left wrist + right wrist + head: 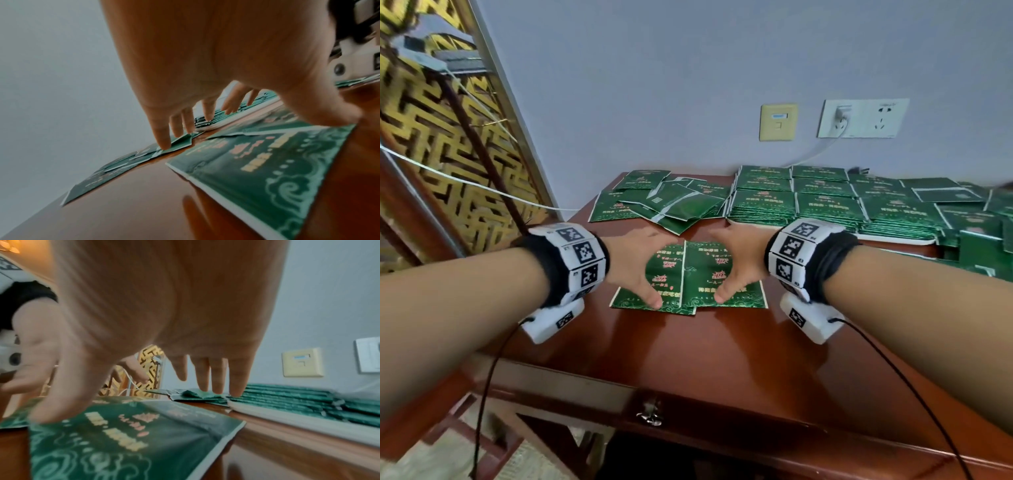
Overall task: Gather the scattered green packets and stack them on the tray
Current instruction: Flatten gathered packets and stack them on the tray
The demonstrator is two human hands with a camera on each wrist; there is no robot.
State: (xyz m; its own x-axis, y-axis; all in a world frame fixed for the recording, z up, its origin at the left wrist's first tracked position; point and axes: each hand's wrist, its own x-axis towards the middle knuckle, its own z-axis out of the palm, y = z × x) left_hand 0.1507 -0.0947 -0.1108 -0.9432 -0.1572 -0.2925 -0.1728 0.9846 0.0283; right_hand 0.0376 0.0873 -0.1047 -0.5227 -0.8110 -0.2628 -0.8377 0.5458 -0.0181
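Two green packets lie side by side on the red-brown table, the left packet [666, 274] and the right packet [710, 270]. My left hand [635, 263] arches over the left packet [277, 170], its thumb pressing the near corner and its straight fingers [162, 138] reaching down at the far edge. My right hand [743, 255] mirrors it over the right packet [127, 434], thumb on the near part. Behind, a white tray [887, 238] carries neat stacks of green packets [822, 202]. A loose pile of scattered packets [664, 202] lies at the back left.
More green packets [969, 219] spread past the tray at the far right. Wall sockets [863, 118] with a plugged white cable sit above the table. A gold lattice screen [431, 130] stands at left. The table's front edge [688, 407] is close below my arms.
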